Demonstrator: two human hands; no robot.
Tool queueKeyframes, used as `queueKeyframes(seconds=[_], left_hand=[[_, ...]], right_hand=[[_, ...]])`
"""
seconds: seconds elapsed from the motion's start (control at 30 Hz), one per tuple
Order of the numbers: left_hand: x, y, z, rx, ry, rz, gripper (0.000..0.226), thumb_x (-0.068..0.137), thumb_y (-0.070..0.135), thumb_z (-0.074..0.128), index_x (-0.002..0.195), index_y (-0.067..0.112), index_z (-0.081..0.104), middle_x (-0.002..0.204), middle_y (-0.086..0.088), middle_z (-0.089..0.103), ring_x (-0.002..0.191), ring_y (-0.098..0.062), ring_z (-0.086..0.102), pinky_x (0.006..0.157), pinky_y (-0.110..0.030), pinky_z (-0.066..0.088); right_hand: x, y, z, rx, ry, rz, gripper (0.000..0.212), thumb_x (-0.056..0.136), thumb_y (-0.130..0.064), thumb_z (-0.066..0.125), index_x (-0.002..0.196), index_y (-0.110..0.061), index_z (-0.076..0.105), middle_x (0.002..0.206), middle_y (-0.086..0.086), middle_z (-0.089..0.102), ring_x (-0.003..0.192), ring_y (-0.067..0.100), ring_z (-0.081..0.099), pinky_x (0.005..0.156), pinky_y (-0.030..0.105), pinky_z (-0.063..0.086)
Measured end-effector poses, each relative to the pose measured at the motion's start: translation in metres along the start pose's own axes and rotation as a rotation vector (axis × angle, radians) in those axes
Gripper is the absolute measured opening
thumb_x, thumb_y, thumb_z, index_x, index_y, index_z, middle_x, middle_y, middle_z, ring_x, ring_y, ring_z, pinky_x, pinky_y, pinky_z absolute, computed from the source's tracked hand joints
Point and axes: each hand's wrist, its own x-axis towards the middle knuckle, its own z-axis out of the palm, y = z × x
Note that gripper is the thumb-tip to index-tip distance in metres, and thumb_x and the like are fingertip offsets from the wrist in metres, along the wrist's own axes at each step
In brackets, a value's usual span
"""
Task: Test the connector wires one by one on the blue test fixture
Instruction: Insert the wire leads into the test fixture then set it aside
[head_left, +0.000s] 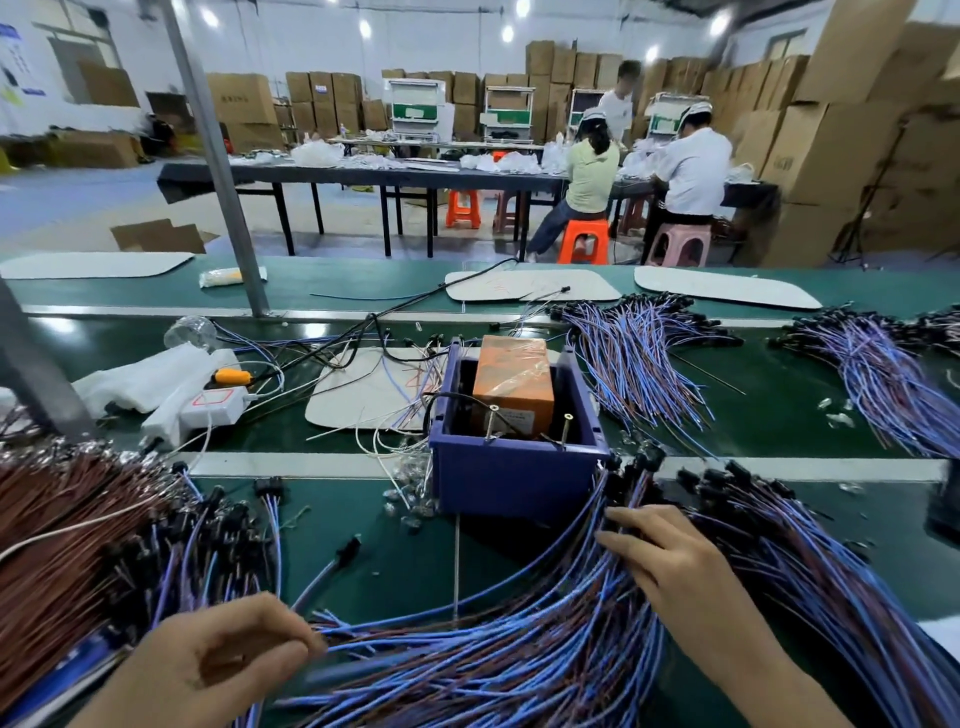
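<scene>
Pinching the loose tails of the connector wires (519, 649) between thumb and curled forefinger, the left hand (223, 665) held the bundle's near end together, probably so that the strands would not fan out while one was drawn. The right hand (680, 566) lay across the same bundle, its fingers (631, 514) fairly straight and close together, with the tips among the black connectors (639, 467). Whether they nipped a single plug could not be told. Just beyond those fingertips stood the blue test fixture (519, 488), open-topped, with two upright pins (491, 423) at the edge nearest the fingers and an orange block (514, 384) behind them. That closeness looked deliberate: each plug would need only a short reach to the pins.
</scene>
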Motion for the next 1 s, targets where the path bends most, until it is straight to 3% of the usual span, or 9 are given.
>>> queueKeyframes(seconds=[0.1, 0.17, 0.23, 0.43, 0.53, 0.63, 0.8, 0.9, 1.0], left_hand=[[0.009, 0.017, 0.014, 0.213, 0.019, 0.019, 0.009, 0.066, 0.035, 0.081, 0.068, 0.035, 0.072, 0.109, 0.015, 0.070, 0.106, -0.009, 0.065, 0.089, -0.011, 0.047], [0.020, 0.024, 0.036, 0.248, -0.023, -0.037, 0.056, 0.032, 0.059, 0.088, 0.079, 0.042, 0.063, 0.131, 0.012, 0.059, 0.127, -0.012, 0.051, 0.102, -0.010, 0.035], [0.035, 0.029, 0.067, 0.514, -0.191, 0.024, 0.061, 0.062, 0.074, 0.066, 0.112, 0.054, 0.037, 0.143, 0.028, 0.029, 0.141, -0.003, 0.023, 0.105, 0.001, 0.009], [0.052, 0.008, 0.147, 1.072, -0.328, -0.015, 0.098, 0.083, 0.069, 0.046, 0.150, 0.028, -0.013, 0.159, 0.000, 0.000, 0.146, -0.021, 0.001, 0.116, -0.042, 0.011], [0.038, 0.010, 0.172, 1.139, -0.205, 0.048, 0.060, 0.093, 0.029, 0.041, 0.150, 0.028, 0.023, 0.144, -0.017, 0.040, 0.128, -0.027, 0.044, 0.094, -0.052, 0.040], [0.021, -0.005, 0.197, 1.112, -0.068, 0.160, 0.055, 0.097, 0.015, 0.020, 0.104, 0.030, 0.073, 0.082, -0.006, 0.074, 0.069, -0.022, 0.070, 0.052, -0.036, 0.055], [0.020, 0.013, 0.245, 1.046, -0.196, 0.106, 0.042, 0.093, 0.038, 0.035, 0.078, 0.046, 0.073, 0.074, 0.017, 0.071, 0.062, 0.001, 0.066, 0.051, -0.011, 0.048], [0.029, 0.014, 0.254, 1.020, -0.244, 0.197, 0.047, 0.078, 0.021, 0.036, 0.088, 0.048, 0.073, 0.081, 0.005, 0.075, 0.063, -0.009, 0.068, 0.049, -0.016, 0.048], [0.028, 0.027, 0.232, 0.924, -0.186, 0.335, 0.027, 0.082, 0.050, 0.052, 0.105, 0.056, 0.065, 0.107, 0.009, 0.072, 0.087, -0.002, 0.068, 0.063, -0.015, 0.052]], right_hand=[[-0.005, -0.001, 0.009, -0.013, -0.025, 0.049, 0.047, 0.047, 0.001, 0.093, 0.089, -0.014, 0.079, 0.097, 0.002, 0.073, 0.092, 0.026, 0.068, 0.075, 0.038, 0.060], [-0.008, -0.004, 0.019, 0.031, 0.019, 0.155, 0.039, 0.058, -0.006, 0.090, 0.094, -0.014, 0.078, 0.100, 0.001, 0.073, 0.100, 0.029, 0.065, 0.084, 0.047, 0.056], [-0.008, -0.009, 0.030, 0.039, 0.078, 0.246, 0.027, 0.075, -0.025, 0.081, 0.099, -0.015, 0.076, 0.106, 0.000, 0.071, 0.113, 0.029, 0.059, 0.096, 0.053, 0.046], [-0.007, -0.023, 0.047, 0.118, -0.247, 0.385, 0.071, 0.077, -0.083, 0.012, 0.141, -0.056, 0.027, 0.148, -0.015, 0.027, 0.147, 0.012, -0.002, 0.111, 0.064, 0.008], [-0.008, -0.022, 0.055, 0.219, -0.280, 0.411, 0.060, 0.075, -0.085, 0.015, 0.131, -0.068, 0.026, 0.148, -0.023, 0.009, 0.140, 0.002, -0.027, 0.110, 0.065, 0.007], [-0.008, -0.015, 0.058, 0.297, -0.267, 0.378, 0.040, 0.083, -0.065, 0.038, 0.119, -0.055, 0.052, 0.148, -0.019, 0.017, 0.140, 0.001, -0.026, 0.111, 0.055, 0.016], [-0.007, 0.028, 0.050, 0.377, -0.338, 0.256, 0.040, 0.074, -0.042, 0.040, 0.105, -0.041, 0.064, 0.144, -0.029, 0.017, 0.143, -0.001, -0.017, 0.112, 0.063, 0.013], [-0.001, 0.048, 0.044, 0.320, -0.395, 0.178, 0.050, 0.075, -0.038, 0.040, 0.121, -0.044, 0.057, 0.146, -0.032, 0.008, 0.143, -0.001, -0.020, 0.113, 0.064, 0.012], [0.002, 0.051, 0.045, 0.265, -0.390, 0.163, 0.055, 0.075, -0.036, 0.045, 0.128, -0.051, 0.046, 0.152, -0.025, 0.015, 0.143, 0.001, -0.020, 0.114, 0.063, -0.001]])
